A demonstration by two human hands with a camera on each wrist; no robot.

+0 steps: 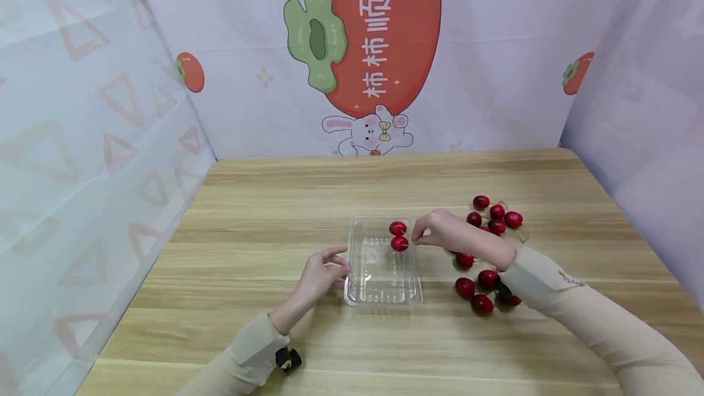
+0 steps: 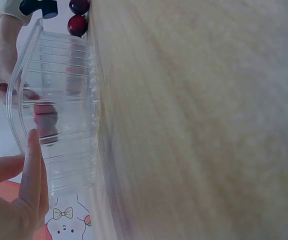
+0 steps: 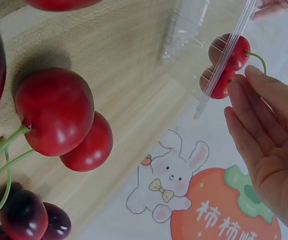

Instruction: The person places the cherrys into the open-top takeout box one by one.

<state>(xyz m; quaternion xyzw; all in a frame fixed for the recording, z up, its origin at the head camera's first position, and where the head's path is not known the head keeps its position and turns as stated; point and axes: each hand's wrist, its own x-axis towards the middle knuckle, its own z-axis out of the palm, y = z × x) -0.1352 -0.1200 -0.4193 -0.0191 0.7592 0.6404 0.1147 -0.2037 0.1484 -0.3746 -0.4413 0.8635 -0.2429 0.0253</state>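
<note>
Here, your right hand [image 1: 440,230] pinches cherries [image 1: 399,243] by stem [image 3: 262,61] at the box's [image 1: 381,271] one o'clock, your left hand [image 1: 321,275] spread at nine.

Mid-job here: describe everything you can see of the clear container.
The clear container is rectangular and looks like thin, glossy plastic, with ribbed walls, a flared rim, rounded corners and an open top; no lid shows on it. It stands upright on the wood-grain table. The left grip appears to touch its left side with relaxed fingers. Two red cherries, their stem pinched by the right grip, are at its far right part; whether they touch it is unclear.
</note>
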